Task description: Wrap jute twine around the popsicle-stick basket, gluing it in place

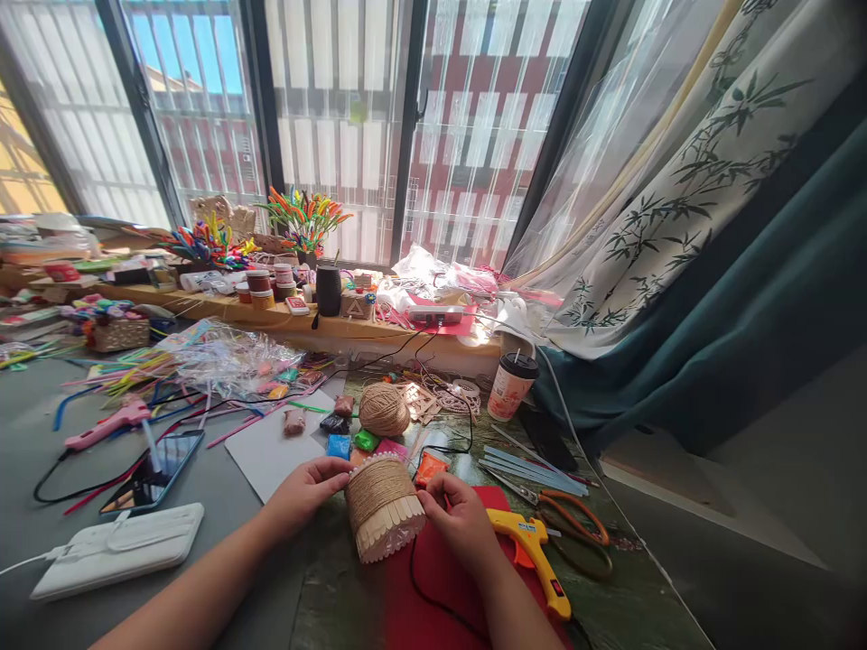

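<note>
A small pot (383,508) wrapped in jute twine, with craft sticks and white lace round its rim, lies tilted on its side on a red sheet (440,578). My left hand (304,492) pinches its upper left edge with closed fingers. My right hand (461,524) is closed against its right side, fingertips pressed to the twine. A ball of jute twine (383,409) sits just behind the pot.
A yellow glue gun (532,551) and orange-handled scissors (575,524) lie right of my right hand. A phone (154,471), white power bank (118,551) and pink glue gun (105,426) lie left. A paper cup (509,386) stands behind; cluttered craft supplies line the windowsill.
</note>
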Motion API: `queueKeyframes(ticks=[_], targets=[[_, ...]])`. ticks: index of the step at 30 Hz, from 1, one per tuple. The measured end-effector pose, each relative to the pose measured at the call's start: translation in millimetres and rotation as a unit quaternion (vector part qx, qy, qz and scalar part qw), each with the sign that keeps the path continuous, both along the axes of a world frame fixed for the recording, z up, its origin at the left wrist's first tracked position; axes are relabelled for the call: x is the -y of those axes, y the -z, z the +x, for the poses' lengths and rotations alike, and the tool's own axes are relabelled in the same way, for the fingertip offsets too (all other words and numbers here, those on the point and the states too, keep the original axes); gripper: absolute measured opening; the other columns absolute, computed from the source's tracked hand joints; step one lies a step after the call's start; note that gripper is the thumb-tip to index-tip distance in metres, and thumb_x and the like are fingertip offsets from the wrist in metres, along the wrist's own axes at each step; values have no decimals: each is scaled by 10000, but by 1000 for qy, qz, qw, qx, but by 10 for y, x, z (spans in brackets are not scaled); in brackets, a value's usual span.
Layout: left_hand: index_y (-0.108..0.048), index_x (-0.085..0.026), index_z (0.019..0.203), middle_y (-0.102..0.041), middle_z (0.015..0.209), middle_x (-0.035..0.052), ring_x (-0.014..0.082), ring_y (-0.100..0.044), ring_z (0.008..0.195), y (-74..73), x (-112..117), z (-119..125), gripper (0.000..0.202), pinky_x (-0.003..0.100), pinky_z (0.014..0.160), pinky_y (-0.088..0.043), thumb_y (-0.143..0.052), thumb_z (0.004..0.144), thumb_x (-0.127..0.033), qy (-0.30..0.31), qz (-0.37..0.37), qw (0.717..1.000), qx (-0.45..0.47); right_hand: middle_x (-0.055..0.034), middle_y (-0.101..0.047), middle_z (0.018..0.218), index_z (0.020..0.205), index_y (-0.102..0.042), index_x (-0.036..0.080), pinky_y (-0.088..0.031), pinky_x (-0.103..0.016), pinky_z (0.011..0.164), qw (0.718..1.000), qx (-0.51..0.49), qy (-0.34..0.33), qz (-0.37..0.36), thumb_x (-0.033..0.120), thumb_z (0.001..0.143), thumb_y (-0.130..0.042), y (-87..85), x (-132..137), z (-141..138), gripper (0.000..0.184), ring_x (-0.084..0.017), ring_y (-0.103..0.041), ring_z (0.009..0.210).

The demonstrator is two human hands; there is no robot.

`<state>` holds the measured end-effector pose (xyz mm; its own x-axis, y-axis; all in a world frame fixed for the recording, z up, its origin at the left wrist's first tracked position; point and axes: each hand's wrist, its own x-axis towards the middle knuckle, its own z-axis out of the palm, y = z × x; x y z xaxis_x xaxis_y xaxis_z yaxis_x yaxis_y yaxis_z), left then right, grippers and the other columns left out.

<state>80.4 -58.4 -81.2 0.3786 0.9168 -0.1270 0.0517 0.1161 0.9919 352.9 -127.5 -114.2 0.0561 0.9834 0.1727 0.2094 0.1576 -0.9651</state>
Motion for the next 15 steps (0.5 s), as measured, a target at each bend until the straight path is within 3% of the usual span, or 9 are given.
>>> queueKeyframes(ticks=[15], targets=[[-799,-198,870,-774,817,4,182,-665,787,121,-22,4,370,253,740,-480,-896,684,-503,-2,-37,998,43,14,-483,649,667,-532,209,-350,-272,584,1000,28,10,4,442,816,-650,-55,3,-8,301,-150,-424,622]])
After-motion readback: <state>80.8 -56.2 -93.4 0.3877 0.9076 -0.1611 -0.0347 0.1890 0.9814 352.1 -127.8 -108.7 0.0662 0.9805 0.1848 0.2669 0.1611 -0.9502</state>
